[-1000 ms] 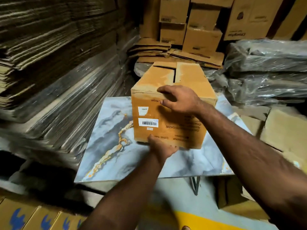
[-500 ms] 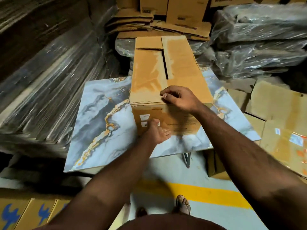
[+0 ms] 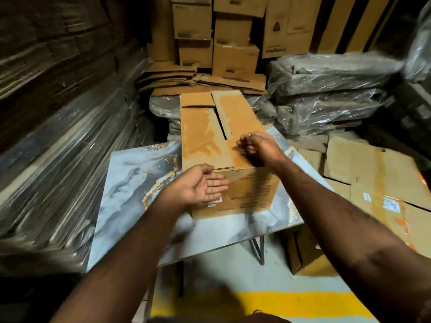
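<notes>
Head view: the cardboard box [image 3: 203, 136] stands on the marbled worktop [image 3: 130, 183], flaps folded down. The left hand [image 3: 200, 187] is palm up at its near top edge, fingers straight and together. The right hand [image 3: 258, 145] rests on top, fingers curled; I cannot tell whether they grip the flap.

A brown cardboard box [image 3: 203, 136] stands upright on the marbled blue-grey desk [image 3: 130, 183], its long side running away from the viewer and its near end close to the desk's front edge. Its top flaps are folded down flat: the two long flaps meet along a dark, slightly slanted slit, a shorter flap shows at the far left end, and glossy, worn patches streak the top. The near face carries lines of dark print that read upside down and a white barcode label low on its left.
</notes>
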Available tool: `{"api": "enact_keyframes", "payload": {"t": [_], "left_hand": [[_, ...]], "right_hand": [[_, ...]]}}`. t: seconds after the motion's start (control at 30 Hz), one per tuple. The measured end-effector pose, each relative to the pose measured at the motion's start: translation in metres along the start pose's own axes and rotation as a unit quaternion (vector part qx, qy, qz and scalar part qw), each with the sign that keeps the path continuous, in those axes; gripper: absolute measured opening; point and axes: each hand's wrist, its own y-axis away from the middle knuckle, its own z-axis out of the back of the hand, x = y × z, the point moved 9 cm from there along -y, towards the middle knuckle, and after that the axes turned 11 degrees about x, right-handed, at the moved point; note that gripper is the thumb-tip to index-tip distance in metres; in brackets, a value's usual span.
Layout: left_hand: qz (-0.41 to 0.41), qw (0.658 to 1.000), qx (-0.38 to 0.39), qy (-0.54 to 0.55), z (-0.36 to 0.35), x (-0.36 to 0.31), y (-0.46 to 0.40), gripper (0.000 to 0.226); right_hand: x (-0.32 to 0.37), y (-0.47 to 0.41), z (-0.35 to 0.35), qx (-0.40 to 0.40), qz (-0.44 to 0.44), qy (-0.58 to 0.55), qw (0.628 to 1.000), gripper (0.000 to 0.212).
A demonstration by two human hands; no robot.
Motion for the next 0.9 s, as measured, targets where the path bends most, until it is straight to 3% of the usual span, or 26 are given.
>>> {"api": "enact_keyframes", "payload": {"t": [0.13, 0.23, 0.3, 0.37, 0.43, 0.77, 0.9], "left_hand": [[-0.062, 0.994, -0.028, -0.087, -0.005, -0.052, 0.016, 0.035], [-0.117, 0.962, -0.112, -0.219, -0.007, -0.091, 0.016, 0.021], [-0.119, 0.897, -0.218, -0.366, 0.000, -0.111, 0.014, 0.024], [-0.054, 0.802, -0.326, -0.497, 0.014, -0.115, 0.012, 0.045], [0.002, 0.754, -0.374, -0.540, 0.023, -0.108, 0.005, 0.063], [0.113, 0.722, -0.425, -0.534, 0.031, -0.129, -0.046, 0.108], [0.148, 0.731, -0.445, -0.495, 0.027, -0.143, -0.064, 0.122]], "right_hand": [[0.003, -0.004, 0.027, -0.091, 0.004, 0.052, 0.994, 0.014], [0.001, -0.016, 0.041, -0.111, 0.005, 0.132, 0.985, 0.018], [0.003, -0.023, 0.041, -0.102, 0.011, 0.179, 0.978, 0.020], [0.011, -0.029, 0.039, -0.091, 0.018, 0.223, 0.971, 0.019], [0.019, -0.037, 0.037, -0.078, 0.033, 0.266, 0.960, 0.018], [0.030, -0.090, 0.032, -0.016, 0.087, 0.453, 0.887, 0.019], [0.028, -0.111, 0.027, -0.023, 0.078, 0.414, 0.906, 0.031]]}}
